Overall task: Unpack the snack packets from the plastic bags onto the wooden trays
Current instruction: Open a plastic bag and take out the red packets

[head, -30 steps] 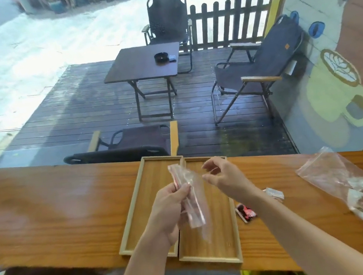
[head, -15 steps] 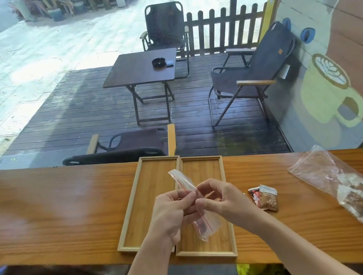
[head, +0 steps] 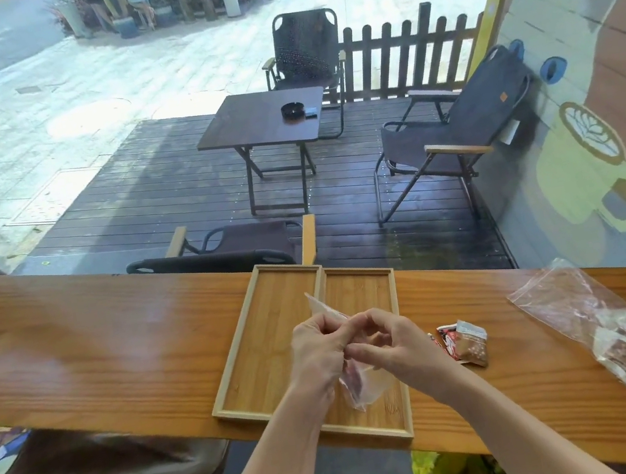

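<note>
**Two hands work on a small clear bag over the trays**

A long wooden tabletop [head: 96,353] runs across the view. Two wooden trays sit on it side by side, touching along their long edges. The left tray [head: 256,352] has nothing in the part we can see. The right tray [head: 357,291] is partly hidden by the hands.

The left hand [head: 315,353] and the right hand [head: 392,345] meet over the trays, fingertips close together. Both are pinching a small clear bag [head: 362,391]. One end of the bag pokes out past the left hand toward 11 o'clock. The rest hangs down below the hands toward 6 o'clock, over the near part of the right tray. Something reddish shows inside the bag, but it is too blurry to tell what it is.

At 3 o'clock from the hands, just beside the right tray, a few loose snack packets [head: 463,342] lie in a little heap on the tabletop. One is red and white, one is brown.

Farther along at 3 o'clock, well apart from the trays, a second clear bag [head: 587,320] lies flat on the tabletop. It has brown and white packets in its near end.
</note>
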A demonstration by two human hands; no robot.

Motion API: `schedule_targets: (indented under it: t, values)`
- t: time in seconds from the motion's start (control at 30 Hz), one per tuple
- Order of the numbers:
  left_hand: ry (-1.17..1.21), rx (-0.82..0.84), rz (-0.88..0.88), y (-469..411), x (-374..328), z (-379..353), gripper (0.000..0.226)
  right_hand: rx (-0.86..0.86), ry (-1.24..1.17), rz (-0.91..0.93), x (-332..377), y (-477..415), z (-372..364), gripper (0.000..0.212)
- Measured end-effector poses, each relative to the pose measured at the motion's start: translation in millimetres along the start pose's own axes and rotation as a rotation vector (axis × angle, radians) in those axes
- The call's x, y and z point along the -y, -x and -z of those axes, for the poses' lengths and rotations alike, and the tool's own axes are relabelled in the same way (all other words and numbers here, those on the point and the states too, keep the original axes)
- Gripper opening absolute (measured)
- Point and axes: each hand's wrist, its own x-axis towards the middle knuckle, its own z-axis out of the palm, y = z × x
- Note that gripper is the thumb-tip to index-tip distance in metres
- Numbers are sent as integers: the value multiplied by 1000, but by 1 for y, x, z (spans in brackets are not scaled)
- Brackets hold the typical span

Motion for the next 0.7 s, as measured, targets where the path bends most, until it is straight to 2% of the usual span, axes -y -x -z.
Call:
schedule_targets:
  t: [0.17, 0.33, 0.47, 0.57, 0.7]
  values:
    - [-69, 56, 8, -2, 0, -1, 32, -85, 22, 74, 2, 3, 2, 17]
    - [-161, 52, -127, 1, 1, 1, 36, -55, -20, 40, 4, 5, 7, 6]
    - [-193, 39, -194, 5, 5, 0, 44, -38, 47, 2, 5, 5, 8, 9]
    - [-178, 68, -207, 8, 10, -1, 39, 30, 146, -12, 8, 5, 11, 10]
    - [-203, 138, -170, 13, 14, 5, 17, -4, 205, -41, 7, 7, 13, 18]
